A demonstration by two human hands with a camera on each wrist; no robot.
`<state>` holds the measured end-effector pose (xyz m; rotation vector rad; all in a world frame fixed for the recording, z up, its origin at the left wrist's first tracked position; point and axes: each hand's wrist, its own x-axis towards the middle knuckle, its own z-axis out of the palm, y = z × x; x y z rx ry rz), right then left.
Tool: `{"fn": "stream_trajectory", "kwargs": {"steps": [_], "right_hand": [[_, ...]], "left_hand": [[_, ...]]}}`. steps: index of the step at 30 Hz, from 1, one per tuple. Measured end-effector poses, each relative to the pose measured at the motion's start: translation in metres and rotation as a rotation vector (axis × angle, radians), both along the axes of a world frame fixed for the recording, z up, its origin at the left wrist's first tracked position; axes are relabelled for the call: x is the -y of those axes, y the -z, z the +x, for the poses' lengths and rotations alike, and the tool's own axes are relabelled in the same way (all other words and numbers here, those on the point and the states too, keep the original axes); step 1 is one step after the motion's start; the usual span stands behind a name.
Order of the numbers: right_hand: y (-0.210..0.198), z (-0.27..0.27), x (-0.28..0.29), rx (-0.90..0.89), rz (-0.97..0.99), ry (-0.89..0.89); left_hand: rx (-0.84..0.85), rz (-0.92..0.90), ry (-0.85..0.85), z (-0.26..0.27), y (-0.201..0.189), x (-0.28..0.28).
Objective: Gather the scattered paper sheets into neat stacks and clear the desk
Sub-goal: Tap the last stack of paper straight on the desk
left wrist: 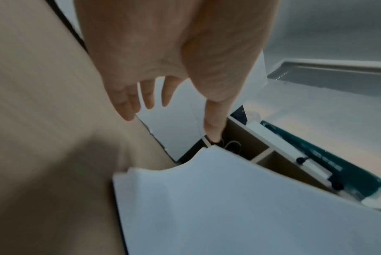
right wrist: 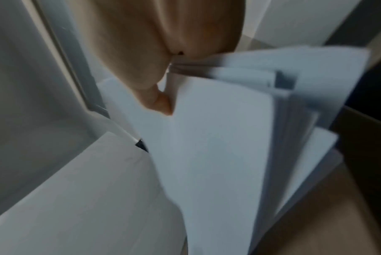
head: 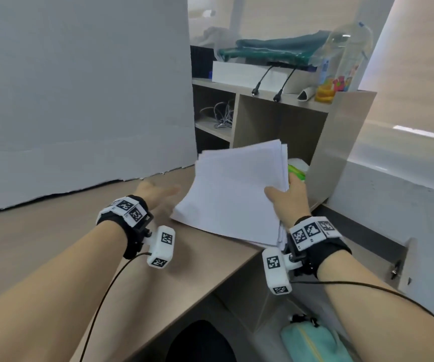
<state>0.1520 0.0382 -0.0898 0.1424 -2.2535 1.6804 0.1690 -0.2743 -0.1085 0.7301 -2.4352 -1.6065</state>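
Paper makes up most of the scene: a thick sheaf of plain white paper sheets (head: 233,194), smooth and rectangular, their edges fanned and not squared. The right hand (head: 290,202) clamps the sheaf at its right edge, thumb pressed flat on the top sheet and the fingers curled beneath, so the sheets tilt up off the desk (head: 54,246). In the right wrist view the sheaf splays into several loose layers below the thumb, though that picture is blurred. The near corner of the sheaf overhangs the desk's front edge.

The left hand (head: 155,195) is just left of the sheaf, palm down above the desk, fingers straight and spread apart, gripping nothing. Whether its fingertips touch the paper cannot be told; the left wrist view shows them splayed over the wood with the sheaf's curved edge close by.

The desk has a matte, pale wood-grain laminate top. Behind the sheaf stands a boxy shelf unit (head: 263,118) of the same laminate, with open square compartments; a tangle of thin cables lies in the compartment furthest left. On top of the unit sit a flat white box, folded teal cloth (head: 270,49) and a clear plastic bottle (head: 351,48). A small green-and-white object (head: 298,169) peeks out at the sheaf's right edge. To the left of the sheaf rises a large grey board (head: 80,100), matte with a ragged lower edge.
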Motion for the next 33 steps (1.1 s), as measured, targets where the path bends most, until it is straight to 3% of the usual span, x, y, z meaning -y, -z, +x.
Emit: {"fn": "stream_trajectory", "kwargs": {"steps": [6,10,13,17,20,25,28,33], "right_hand": [[-0.069,0.031,0.017,-0.157,-0.015,-0.263],[-0.08,0.041,0.06,-0.151,-0.077,-0.434],[-0.073,0.04,0.105,-0.146,-0.057,-0.469],[-0.055,0.042,0.179,-0.116,-0.035,-0.503],[-0.04,0.041,0.221,-0.09,-0.106,-0.494],[-0.008,0.035,0.255,0.046,-0.098,-0.605],[0.015,0.03,0.261,0.206,-0.082,-0.723],[0.009,0.018,0.269,0.265,-0.305,-0.735]], "left_hand": [[-0.295,0.312,0.134,0.04,-0.023,0.054],[-0.411,0.46,0.146,0.076,-0.029,0.088],[-0.524,0.358,0.026,0.112,-0.037,0.112],[-0.646,-0.02,-0.213,0.151,-0.042,0.136],[-0.744,-0.088,-0.318,0.176,-0.04,0.152],[-0.673,-0.032,-0.369,0.215,-0.014,0.186],[-0.568,0.093,-0.287,0.232,0.011,0.201],[-0.715,0.273,-0.188,0.242,-0.008,0.218]]}}
